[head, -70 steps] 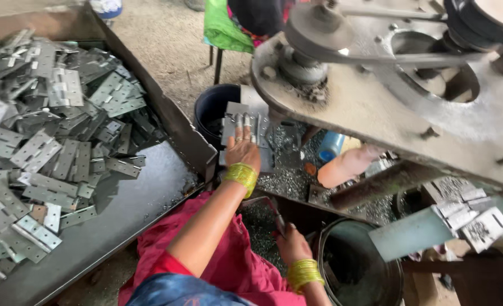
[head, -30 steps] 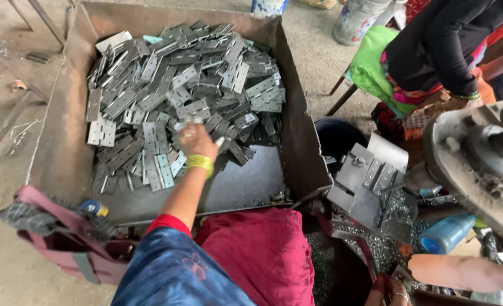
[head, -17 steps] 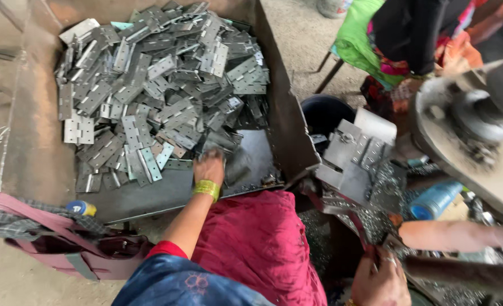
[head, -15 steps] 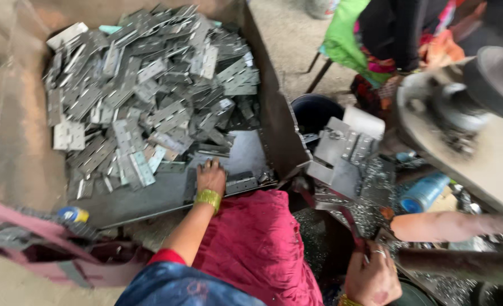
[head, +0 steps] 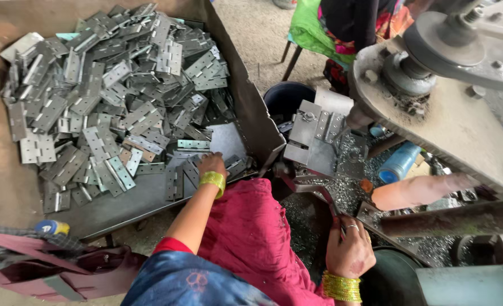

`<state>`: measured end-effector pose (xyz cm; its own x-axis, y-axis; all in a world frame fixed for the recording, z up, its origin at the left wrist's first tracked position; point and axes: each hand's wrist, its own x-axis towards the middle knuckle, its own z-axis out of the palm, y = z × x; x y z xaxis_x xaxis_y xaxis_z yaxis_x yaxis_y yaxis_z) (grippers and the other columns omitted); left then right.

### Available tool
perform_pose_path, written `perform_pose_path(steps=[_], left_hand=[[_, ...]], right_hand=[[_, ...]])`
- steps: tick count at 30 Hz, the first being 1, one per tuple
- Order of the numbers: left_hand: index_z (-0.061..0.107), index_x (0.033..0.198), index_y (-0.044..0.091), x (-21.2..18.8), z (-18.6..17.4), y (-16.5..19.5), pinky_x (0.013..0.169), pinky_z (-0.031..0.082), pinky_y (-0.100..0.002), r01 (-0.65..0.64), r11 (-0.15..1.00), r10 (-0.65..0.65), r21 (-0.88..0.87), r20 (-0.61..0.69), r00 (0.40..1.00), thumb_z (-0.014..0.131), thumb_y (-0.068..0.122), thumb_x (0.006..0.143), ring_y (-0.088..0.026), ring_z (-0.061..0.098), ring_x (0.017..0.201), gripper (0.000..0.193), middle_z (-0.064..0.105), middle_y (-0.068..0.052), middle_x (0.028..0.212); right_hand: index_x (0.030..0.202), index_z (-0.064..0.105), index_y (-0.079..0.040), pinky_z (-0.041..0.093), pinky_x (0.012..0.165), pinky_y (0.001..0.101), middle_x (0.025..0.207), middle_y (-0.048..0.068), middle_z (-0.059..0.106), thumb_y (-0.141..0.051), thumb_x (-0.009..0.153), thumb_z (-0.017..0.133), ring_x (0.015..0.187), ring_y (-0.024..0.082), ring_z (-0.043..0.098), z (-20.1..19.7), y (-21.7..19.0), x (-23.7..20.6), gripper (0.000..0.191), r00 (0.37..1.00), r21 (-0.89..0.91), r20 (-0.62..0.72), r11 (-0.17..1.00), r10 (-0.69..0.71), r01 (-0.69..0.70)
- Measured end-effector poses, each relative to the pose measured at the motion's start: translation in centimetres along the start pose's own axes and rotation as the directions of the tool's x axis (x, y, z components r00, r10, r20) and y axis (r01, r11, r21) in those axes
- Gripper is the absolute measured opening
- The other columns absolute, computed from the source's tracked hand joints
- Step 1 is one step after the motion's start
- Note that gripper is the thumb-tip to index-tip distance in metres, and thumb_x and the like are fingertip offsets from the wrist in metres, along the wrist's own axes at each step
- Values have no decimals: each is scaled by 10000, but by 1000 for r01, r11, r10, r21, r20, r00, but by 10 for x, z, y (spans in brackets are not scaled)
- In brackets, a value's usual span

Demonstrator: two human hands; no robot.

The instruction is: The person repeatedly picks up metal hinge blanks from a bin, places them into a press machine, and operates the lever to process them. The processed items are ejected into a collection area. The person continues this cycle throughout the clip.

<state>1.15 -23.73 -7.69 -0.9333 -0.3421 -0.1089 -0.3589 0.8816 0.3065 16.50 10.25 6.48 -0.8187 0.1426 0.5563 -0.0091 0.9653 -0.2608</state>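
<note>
A worker's left hand (head: 212, 165), fingers curled down, rests on flat metal hinges (head: 179, 181) at the tray's (head: 2, 187) near edge, centre frame; its hold cannot be told. That hinge's long axis runs toward the frame top. Lower right, the right hand (head: 350, 251) is clenched around a handle (head: 326, 198). Picking appears underway; lifting one hinge cleanly likely needs a pinch.

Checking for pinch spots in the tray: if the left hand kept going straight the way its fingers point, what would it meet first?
Probably the loose metal hinges lying just ahead of the left hand, at the near edge of the heap in the metal tray. Depth is hard to judge; the fingertips may already touch one.
</note>
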Motion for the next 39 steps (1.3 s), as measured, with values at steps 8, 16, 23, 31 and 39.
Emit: perform_pose_path(steps=[8,16,23,31,39], left_hand=[[716,1164,124,2,-7,0,1032,494,-480,115,993,-115,-24,14,993,891,287,724,-368,556,1295,501,645,-132,1311],[741,1026,58,-37,-18,5,813,576,-443,-109,761,-105,-639,-288,952,814,150,784,-320,754,908,269,780,-144,974],[789,1118,153,-89,-98,114,809,586,-396,-678,701,423,-221,-636,645,698,99,908,-291,735,953,235,770,-94,1091],[715,1225,1,-97,-27,240,1102,425,-488,-799,601,777,19,-249,578,562,50,911,-344,608,1206,353,649,-184,1358],[790,937,51,-67,-39,247,1080,316,-455,-653,722,682,227,-77,727,597,132,887,-320,433,1393,215,583,-205,1438]], right_hand=[[1012,747,-122,558,766,394,1084,44,751,-226,924,676,961,279,715,-1,-3,1,153,1000,-30,6,999,17,-16],[975,741,-117,539,731,424,984,55,716,-205,875,682,892,302,680,-19,-10,3,146,995,99,101,995,14,-24],[927,730,-121,539,707,428,961,36,717,-231,879,689,882,286,691,-23,-18,13,126,989,70,87,989,121,-127],[1154,647,-136,543,698,482,1058,116,698,-284,852,682,881,356,696,-31,-6,15,339,922,33,356,984,154,-178],[1505,384,-171,544,846,508,1134,209,691,-374,919,609,1003,410,691,1,15,44,660,688,-50,720,996,86,-73]])
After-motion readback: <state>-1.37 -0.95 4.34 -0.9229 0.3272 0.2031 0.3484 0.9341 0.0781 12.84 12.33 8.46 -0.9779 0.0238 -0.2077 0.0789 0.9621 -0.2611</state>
